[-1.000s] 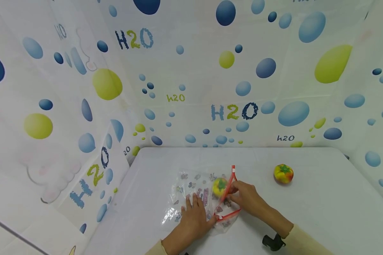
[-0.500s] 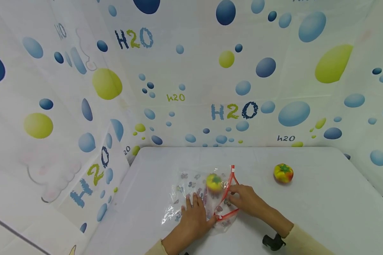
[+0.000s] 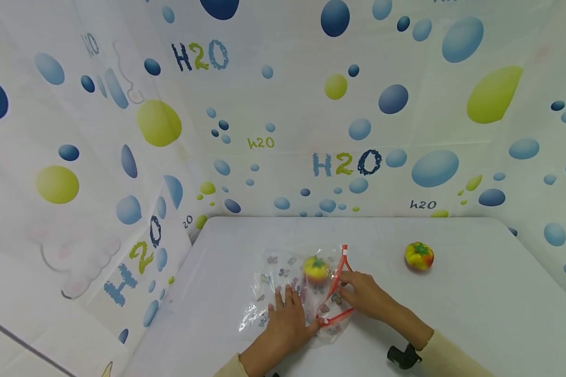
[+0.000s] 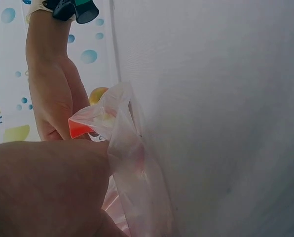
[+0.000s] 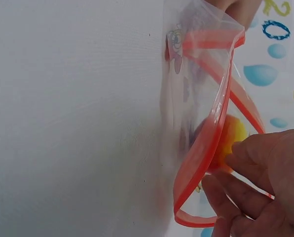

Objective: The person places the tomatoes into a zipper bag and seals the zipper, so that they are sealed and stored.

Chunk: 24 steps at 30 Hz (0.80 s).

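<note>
A clear zip bag (image 3: 275, 272) with small printed pictures and a red zip edge (image 5: 211, 133) lies on the white table, its mouth spread towards the right. Inside sits a yellow-and-red toy fruit with a green leafy top (image 3: 316, 268). My left hand (image 3: 287, 324) rests on the bag with fingers extended, the thumb by the lower corner of the red edge. At the mouth is my right hand (image 3: 365, 294), fingers loosely bent and close to the fruit; in the right wrist view I cannot tell whether the fingertips touch it.
A similar yellow-and-red toy fruit (image 3: 418, 256) lies on the table (image 3: 476, 293) to the right of the bag. A white curtain (image 3: 283, 104) with blue and green dots hangs behind and at the sides. A black wrist device (image 3: 404, 357) sits on the right forearm.
The toy fruit has moved left, deeper into the bag, away from the right fingers. The right hand has shifted slightly down. The left hand stays in place on the bag.
</note>
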Available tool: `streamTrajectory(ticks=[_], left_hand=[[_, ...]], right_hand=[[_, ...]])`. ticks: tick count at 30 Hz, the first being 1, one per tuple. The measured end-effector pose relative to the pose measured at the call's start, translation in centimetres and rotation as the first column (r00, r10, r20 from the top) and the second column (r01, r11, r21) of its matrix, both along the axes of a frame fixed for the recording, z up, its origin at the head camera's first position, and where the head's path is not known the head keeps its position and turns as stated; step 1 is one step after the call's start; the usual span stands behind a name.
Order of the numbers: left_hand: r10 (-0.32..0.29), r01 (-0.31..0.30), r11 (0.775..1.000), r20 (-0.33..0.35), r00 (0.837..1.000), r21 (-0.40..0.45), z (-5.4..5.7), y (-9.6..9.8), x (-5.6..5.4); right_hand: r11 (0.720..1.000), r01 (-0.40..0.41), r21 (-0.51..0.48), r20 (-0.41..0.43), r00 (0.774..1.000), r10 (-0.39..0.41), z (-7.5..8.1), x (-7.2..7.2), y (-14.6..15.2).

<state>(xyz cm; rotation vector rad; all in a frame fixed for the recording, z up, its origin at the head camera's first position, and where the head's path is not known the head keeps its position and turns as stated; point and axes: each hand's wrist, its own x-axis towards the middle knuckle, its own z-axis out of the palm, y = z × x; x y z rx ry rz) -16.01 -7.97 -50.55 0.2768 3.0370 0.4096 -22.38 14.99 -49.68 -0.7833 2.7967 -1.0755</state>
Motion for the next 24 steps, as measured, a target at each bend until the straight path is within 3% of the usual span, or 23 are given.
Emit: streamTrajectory(ticks=[11,24], left_hand=[[0.008,-0.008,1.0,0.029,1.0,-0.002,0.5,0.1,0.2],[0.007,-0.008,1.0,0.035,0.999,0.016,0.8,0.1,0.2]], right_hand=[[0.999,0.046,-0.015,-0.001,0.999,-0.046,1.4,0.1,1.7],[0.989,0.14,0.049,0.013,0.99,-0.141,2.7,-0.7,5.8]])
